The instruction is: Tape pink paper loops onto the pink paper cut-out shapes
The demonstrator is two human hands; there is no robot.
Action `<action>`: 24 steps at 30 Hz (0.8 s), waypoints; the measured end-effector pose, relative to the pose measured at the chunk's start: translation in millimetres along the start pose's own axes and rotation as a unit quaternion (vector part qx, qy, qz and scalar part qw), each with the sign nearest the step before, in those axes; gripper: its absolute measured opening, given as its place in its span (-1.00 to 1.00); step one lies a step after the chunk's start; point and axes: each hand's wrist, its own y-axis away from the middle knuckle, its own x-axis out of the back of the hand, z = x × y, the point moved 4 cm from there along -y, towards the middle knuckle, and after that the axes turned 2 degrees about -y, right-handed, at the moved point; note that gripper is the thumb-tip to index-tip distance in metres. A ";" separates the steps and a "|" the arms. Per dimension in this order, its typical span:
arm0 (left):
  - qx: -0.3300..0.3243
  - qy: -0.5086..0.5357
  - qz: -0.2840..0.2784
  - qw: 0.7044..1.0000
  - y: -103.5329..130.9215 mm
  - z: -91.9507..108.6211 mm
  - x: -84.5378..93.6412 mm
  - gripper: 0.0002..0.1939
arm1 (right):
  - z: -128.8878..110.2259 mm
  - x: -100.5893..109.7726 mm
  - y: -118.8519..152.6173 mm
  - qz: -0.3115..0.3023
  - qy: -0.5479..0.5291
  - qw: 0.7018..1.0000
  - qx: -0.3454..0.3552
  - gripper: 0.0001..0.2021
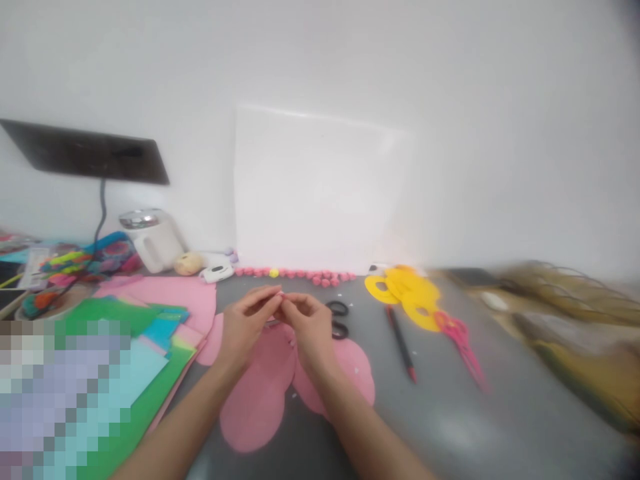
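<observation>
My left hand (245,327) and my right hand (311,327) meet fingertip to fingertip over the middle of the desk. Both are closed in a pinch on a small pink piece (281,295), mostly hidden by the fingers; it looks like paper, but its shape is unclear. Beneath the hands lies a large pink petal-shaped paper cutout (255,413), with another rounded pink lobe (357,373) under my right wrist. Black-handled scissors (340,330) rest just right of my right hand, their blades hidden. Behind the hands runs a row of small pink balls (295,273) with one yellow ball (274,273).
Yellow paper cutouts (407,290), a dark pen (400,343) and pink scissors (463,347) lie to the right. Stacked coloured paper (110,313) covers the left side, near a white mug (155,240). A white sheet (320,187) stands against the wall.
</observation>
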 end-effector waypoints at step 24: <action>-0.062 -0.049 -0.023 0.997 0.2 11.7 0.0 -0.79 | -18.2 4.8 -1.0 -0.010 0.216 0.966 0.141 -0.89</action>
